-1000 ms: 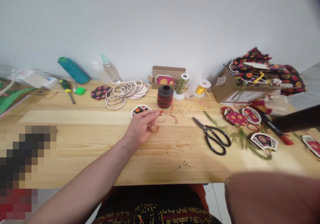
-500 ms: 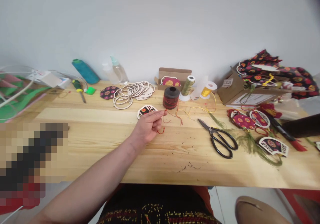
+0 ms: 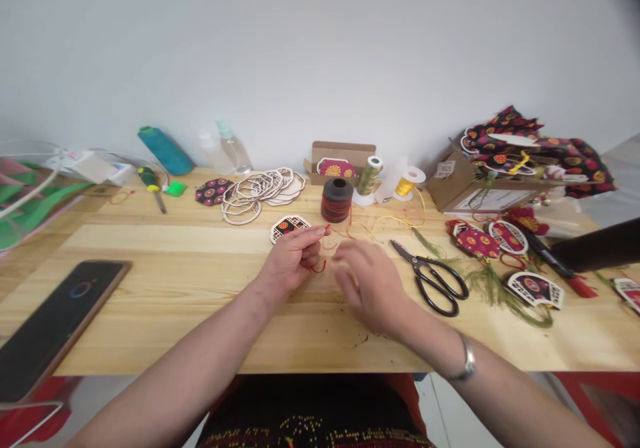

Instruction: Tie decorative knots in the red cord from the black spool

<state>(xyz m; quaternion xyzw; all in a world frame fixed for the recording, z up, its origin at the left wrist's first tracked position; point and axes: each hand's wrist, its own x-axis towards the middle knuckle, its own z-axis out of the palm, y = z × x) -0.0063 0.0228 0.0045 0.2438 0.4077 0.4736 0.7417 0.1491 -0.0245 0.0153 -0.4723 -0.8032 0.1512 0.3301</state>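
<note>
My left hand (image 3: 291,259) is closed in a pinch on a red cord (image 3: 319,270), whose curved end hangs below the fingers. Just right of it, my right hand (image 3: 369,281) is blurred by motion with its fingers bent; whether it holds anything does not show. Partly behind my left hand lies an octagonal patterned piece (image 3: 289,227) with a white cut-out frame. A dark spool of red cord (image 3: 337,201) stands beyond both hands, with loose ends trailing from it. Black-handled scissors (image 3: 436,280) rest to the right of my right hand.
Wooden cut-out frames (image 3: 260,191) are heaped at the back. A green thread spool (image 3: 369,178) and a yellow one (image 3: 407,181) stand by the wall. Tasselled ornaments (image 3: 473,239) and a full cardboard box (image 3: 465,181) are at right. A phone (image 3: 55,328) lies at left.
My right hand has come into view from the right and is now beside my left hand. The left hand keeps its pinch on the red cord. The view has shifted slightly.
</note>
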